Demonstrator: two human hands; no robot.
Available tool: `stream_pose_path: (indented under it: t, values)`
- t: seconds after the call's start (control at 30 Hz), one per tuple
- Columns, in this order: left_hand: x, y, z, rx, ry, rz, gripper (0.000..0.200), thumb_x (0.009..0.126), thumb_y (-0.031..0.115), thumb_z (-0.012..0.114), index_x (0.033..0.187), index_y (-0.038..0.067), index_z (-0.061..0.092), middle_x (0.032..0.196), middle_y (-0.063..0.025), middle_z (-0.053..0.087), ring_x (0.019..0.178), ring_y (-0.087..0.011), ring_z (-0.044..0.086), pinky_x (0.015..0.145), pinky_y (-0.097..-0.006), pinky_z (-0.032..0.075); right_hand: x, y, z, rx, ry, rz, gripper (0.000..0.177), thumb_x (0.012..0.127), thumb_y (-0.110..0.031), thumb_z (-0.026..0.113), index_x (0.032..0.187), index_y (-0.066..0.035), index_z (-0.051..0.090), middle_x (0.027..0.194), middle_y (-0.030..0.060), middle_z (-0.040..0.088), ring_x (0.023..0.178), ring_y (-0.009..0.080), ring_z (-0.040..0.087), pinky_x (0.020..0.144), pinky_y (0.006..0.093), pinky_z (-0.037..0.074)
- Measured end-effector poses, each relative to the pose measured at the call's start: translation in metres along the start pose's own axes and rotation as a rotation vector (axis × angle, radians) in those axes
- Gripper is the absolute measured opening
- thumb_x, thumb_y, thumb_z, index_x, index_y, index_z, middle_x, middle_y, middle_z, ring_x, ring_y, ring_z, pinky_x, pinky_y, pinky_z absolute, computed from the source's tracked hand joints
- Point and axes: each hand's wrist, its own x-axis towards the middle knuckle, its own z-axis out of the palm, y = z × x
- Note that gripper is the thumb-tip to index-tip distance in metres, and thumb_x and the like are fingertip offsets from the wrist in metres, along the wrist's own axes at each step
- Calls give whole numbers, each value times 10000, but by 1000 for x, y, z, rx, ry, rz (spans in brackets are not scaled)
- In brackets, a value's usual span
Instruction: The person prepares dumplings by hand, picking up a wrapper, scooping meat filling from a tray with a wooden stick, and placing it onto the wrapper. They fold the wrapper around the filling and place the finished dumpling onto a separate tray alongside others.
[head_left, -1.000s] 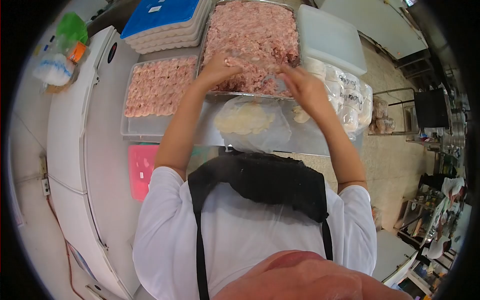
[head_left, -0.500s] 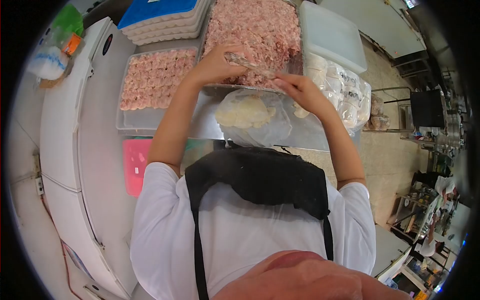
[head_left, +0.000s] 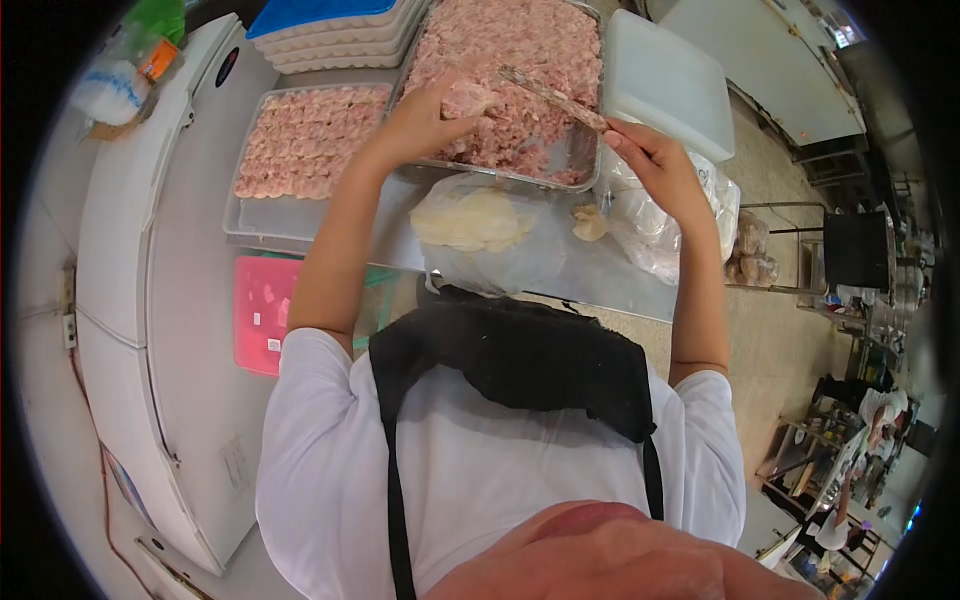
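The left hand (head_left: 425,118) seems cupped, the right hand (head_left: 655,162) pinches (both bare).

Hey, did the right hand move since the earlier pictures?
Yes. The right hand moved right, judged against the big meat tray: it reached over the tray earlier, and now is mostly past its right rim.

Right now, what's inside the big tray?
Minced meat covers most of the tray; a bare patch shows at its near right corner. Whatever lies under the meat is hidden.
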Motion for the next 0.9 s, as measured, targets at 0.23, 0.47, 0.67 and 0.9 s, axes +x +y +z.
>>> stream_pose_path:
  t: [0.23, 0.47, 0.67, 0.9]
  values:
    - [-14, 22, 9, 89, -67, 67, 524, 705, 263, 756, 1184, 111, 606, 1134, -180, 623, 1041, -315, 592, 905, -343, 449, -8, -12, 20, -144, -122, -305, 320, 904, -310, 580, 1086, -57, 656, 1018, 142, 668, 910, 309, 635, 796, 348, 500]
    - [-26, -18, 19, 138, 159, 90, 660, 687, 281, 782, 1221, -29, 549, 1170, -231, 586, 1029, -307, 597, 908, -335, 452, -13, -36, 24, -389, 21, -406, 284, 902, -287, 573, 1089, -91, 656, 914, 119, 652, 778, 314, 627, 669, 376, 501]
    - [-53, -6, 0, -103, 160, -106, 606, 684, 291, 817, 1174, 23, 580, 1172, -142, 599, 1083, -254, 565, 935, -352, 441, -11, -57, 13, -174, -65, -249, 339, 927, -322, 535, 1121, -59, 625, 941, 169, 642, 824, 343, 621, 739, 381, 491]
    - [-91, -37, -64, 198, 179, 58, 531, 686, 255, 810, 1124, 57, 584, 1003, -99, 647, 933, -160, 607, 755, -307, 503, 4, -83, 99, -46, -191, -209, 342, 928, -274, 558, 1135, -7, 610, 1039, 193, 643, 938, 302, 631, 795, 342, 483]
